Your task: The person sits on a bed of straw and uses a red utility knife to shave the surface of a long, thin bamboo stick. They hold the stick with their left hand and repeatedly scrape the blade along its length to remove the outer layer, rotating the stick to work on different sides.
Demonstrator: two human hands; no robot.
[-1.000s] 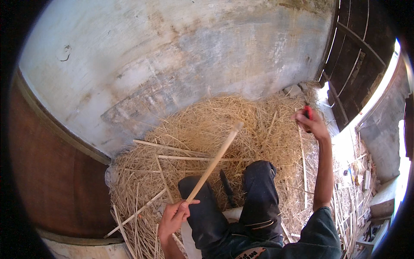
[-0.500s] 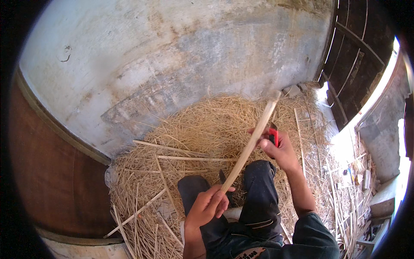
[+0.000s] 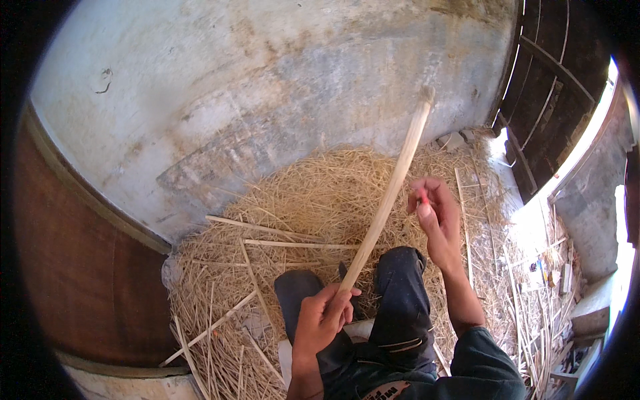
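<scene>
My left hand (image 3: 323,317), above my lap, is closed round the lower end of a pale wooden stick (image 3: 390,190). The stick slants up and away to the right, its far end in front of the wall. My right hand (image 3: 440,217), just right of the stick and apart from it, has its fingers curled round a small red-and-black tool (image 3: 423,197). Mostly the fingers cover this tool, and blur hides its exact kind. Between my knees, beside the left hand, a dark blade-like piece (image 3: 343,271) shows in part.
Straw-like shavings (image 3: 320,187) cover the floor around my legs. Several thin wooden strips (image 3: 293,244) lie on them to the left, more at the right. A stained wall (image 3: 267,100) rises ahead, a brown panel (image 3: 87,260) stands left, and dark planks (image 3: 547,87) stand far right.
The stick's far end has swung upward, away from my right hand. My right hand has turned and risen slightly, its red tool now more hidden. The left hand keeps its hold.
</scene>
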